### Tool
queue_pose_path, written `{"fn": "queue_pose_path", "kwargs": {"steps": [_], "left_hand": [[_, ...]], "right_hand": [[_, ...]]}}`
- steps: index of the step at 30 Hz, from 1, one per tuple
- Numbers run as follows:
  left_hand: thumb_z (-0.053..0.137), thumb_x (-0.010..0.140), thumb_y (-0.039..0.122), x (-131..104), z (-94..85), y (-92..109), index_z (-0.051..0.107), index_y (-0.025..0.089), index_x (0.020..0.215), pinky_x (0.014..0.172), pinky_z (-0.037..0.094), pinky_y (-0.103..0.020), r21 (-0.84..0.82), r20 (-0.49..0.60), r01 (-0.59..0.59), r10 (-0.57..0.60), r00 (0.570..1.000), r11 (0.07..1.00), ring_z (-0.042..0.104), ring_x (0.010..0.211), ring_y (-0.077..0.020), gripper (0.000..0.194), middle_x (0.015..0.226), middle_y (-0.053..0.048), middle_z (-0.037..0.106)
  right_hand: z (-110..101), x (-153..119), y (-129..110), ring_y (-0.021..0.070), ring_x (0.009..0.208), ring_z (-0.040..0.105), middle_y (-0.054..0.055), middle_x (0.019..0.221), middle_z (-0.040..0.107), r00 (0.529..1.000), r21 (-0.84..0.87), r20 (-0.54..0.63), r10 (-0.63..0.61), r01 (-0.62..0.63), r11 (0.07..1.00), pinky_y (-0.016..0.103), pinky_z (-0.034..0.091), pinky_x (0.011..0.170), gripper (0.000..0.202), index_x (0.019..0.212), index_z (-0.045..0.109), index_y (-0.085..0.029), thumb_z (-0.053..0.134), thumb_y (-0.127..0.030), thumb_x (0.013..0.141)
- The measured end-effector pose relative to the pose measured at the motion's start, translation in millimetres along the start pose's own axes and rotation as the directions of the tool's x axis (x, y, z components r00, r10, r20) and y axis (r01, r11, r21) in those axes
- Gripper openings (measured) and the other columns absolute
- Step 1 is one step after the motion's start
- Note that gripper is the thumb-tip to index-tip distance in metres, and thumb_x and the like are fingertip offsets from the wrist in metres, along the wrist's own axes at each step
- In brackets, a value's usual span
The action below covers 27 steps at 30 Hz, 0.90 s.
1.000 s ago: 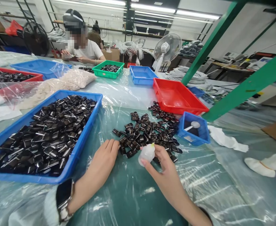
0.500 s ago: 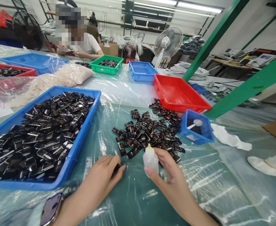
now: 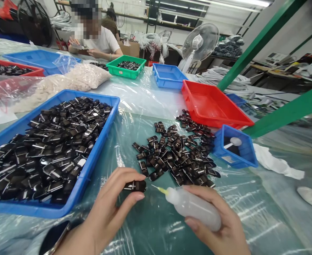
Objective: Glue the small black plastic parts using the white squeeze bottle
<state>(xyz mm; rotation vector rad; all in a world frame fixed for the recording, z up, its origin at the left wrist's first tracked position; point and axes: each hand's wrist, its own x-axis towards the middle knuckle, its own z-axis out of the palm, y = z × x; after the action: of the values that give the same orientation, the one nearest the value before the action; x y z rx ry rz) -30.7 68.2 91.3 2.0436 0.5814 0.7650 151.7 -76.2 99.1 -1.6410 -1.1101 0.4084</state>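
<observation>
Between the thumb and fingers of my left hand (image 3: 116, 203) is a small glossy black part (image 3: 136, 186), held low over the table. My right hand (image 3: 219, 216) grips a translucent white bottle (image 3: 195, 207), tilted on its side, its yellow tip and thin needle pointing left at the held part. A small gap separates needle and part. Just beyond both hands lies a loose pile of similar black parts (image 3: 174, 152). To the left, a large blue tray (image 3: 92, 168) is heaped with more of them.
A red tray (image 3: 214, 106) and a small blue bin (image 3: 237, 159) with a white scoop stand right of the pile. Farther back are a green tray (image 3: 126, 72), a blue tray (image 3: 169, 76) and a bag of pale pieces (image 3: 89, 75). A person (image 3: 102, 42) sits across the table.
The bottle has gone from upright to tilted, its needle now pointing left. My left hand has turned, showing the black part in its fingers. The view has shifted slightly.
</observation>
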Motion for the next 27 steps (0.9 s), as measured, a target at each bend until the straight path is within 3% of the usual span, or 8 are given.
{"fn": "queue_pose_path", "kwargs": {"steps": [3, 11, 16, 21, 27], "left_hand": [[0.042, 0.101, 0.039, -2.6, 0.2, 0.6, 0.052, 0.033, 0.114, 0.084, 0.04, -0.026, -0.026, -0.043, -0.008, 0.007, 0.999, 1.0, 0.052, 0.101, -0.0171, 0.018, 0.106, 0.0, 0.055], [0.04, 0.102, 0.038, -5.3, 1.4, 6.1, 0.052, 0.03, 0.115, 0.084, 0.041, -0.025, -0.051, -0.017, -0.047, 0.046, 0.999, 0.998, 0.052, 0.102, -0.0166, 0.02, 0.107, -0.002, 0.055], [0.041, 0.102, 0.031, -3.0, -2.7, 2.6, 0.05, 0.023, 0.118, 0.085, 0.041, -0.025, -0.028, 0.095, -0.168, 0.17, 0.981, 0.985, 0.052, 0.101, -0.0166, 0.02, 0.107, -0.004, 0.055], [0.044, 0.101, 0.023, -1.7, -6.3, 2.0, 0.05, 0.019, 0.116, 0.084, 0.042, -0.023, 0.011, 0.17, -0.264, 0.258, 0.951, 0.965, 0.052, 0.098, -0.0154, 0.017, 0.105, -0.004, 0.054], [0.045, 0.101, 0.024, -2.1, -7.4, 3.5, 0.051, 0.018, 0.117, 0.085, 0.042, -0.022, -0.018, 0.167, -0.264, 0.263, 0.95, 0.964, 0.052, 0.098, -0.0141, 0.018, 0.105, -0.003, 0.053]], "right_hand": [[0.0, -1.5, 2.6, 0.0169, 0.067, 0.069, -0.001, 0.092, 0.073, 0.999, -0.043, -0.022, -0.041, 0.04, 0.998, 0.023, 0.056, 0.056, 0.026, 0.105, 0.066, -0.038, 0.069, -0.042, 0.079], [4.0, -10.9, 12.9, 0.0154, 0.073, 0.07, -0.002, 0.092, 0.073, 0.987, -0.267, -0.075, -0.139, 0.115, 0.957, 0.021, 0.057, 0.067, 0.033, 0.104, 0.065, -0.034, 0.058, -0.058, 0.082], [0.1, -10.0, 17.1, 0.0165, 0.08, 0.071, 0.0, 0.093, 0.072, 0.977, -0.317, -0.003, -0.214, 0.202, 0.926, 0.021, 0.057, 0.071, 0.034, 0.107, 0.064, -0.033, 0.054, -0.058, 0.086], [-8.4, 1.5, 15.1, 0.0169, 0.078, 0.073, 0.0, 0.089, 0.074, 0.931, -0.312, 0.131, -0.341, 0.366, 0.877, 0.022, 0.059, 0.072, 0.035, 0.111, 0.064, -0.032, 0.056, -0.055, 0.086], [-16.9, 6.4, 9.7, 0.0165, 0.075, 0.073, -0.002, 0.086, 0.073, 0.936, -0.247, 0.207, -0.285, 0.332, 0.91, 0.02, 0.06, 0.065, 0.035, 0.113, 0.063, -0.037, 0.06, -0.056, 0.084]]}}
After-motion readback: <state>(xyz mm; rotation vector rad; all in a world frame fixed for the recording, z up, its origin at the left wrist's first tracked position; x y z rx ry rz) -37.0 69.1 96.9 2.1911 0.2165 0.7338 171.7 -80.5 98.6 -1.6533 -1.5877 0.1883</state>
